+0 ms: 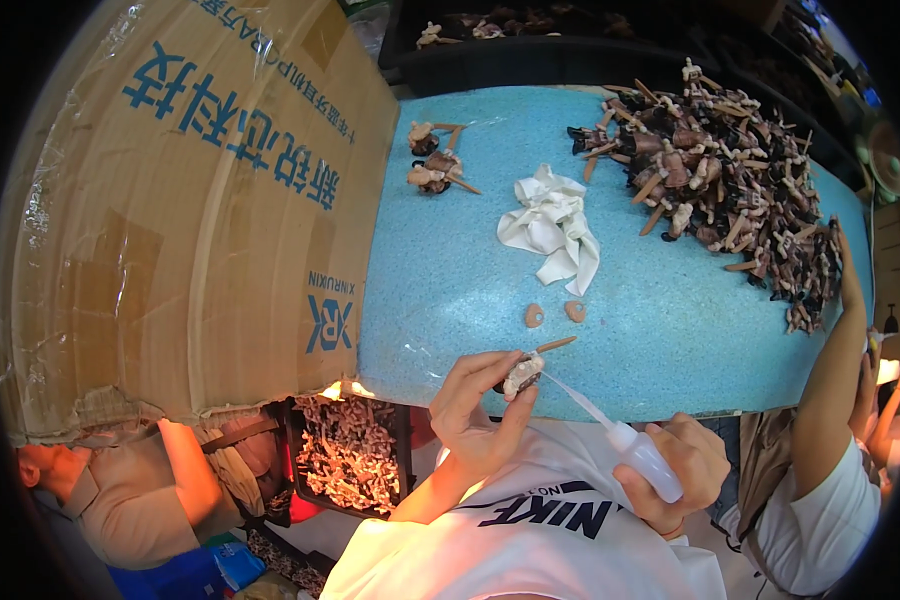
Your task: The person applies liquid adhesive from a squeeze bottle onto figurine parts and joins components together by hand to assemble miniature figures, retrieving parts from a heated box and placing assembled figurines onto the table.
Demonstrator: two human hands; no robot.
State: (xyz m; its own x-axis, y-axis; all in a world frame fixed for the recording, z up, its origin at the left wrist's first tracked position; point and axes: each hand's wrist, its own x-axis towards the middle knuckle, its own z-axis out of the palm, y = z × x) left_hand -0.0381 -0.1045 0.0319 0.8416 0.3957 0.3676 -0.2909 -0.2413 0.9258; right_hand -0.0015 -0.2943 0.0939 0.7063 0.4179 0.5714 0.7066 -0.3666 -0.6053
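Between the thumb and fingers of my left hand [478, 412] is a small figurine [523, 376], pale and dark, with a brown stick-like part pointing right. My right hand [680, 467] grips a translucent squeeze bottle [642, 458]. Its long thin nozzle slants up to the left, and the tip is at or very near the figurine; whether they touch I cannot tell. Just beyond lie two small tan pieces with holes, one on the left [535, 316] and another on the right [575, 311]. Farther back is a crumpled white cloth [550, 222].
A blue table mat [440, 290] lies under everything. Figurines are heaped [720, 170] at the right, where a co-worker's arm [832, 350] reaches in. More figurines [436, 175] lie far left. A tall cardboard box [200, 220] borders the left; a crate of parts [350, 455] stands below it.
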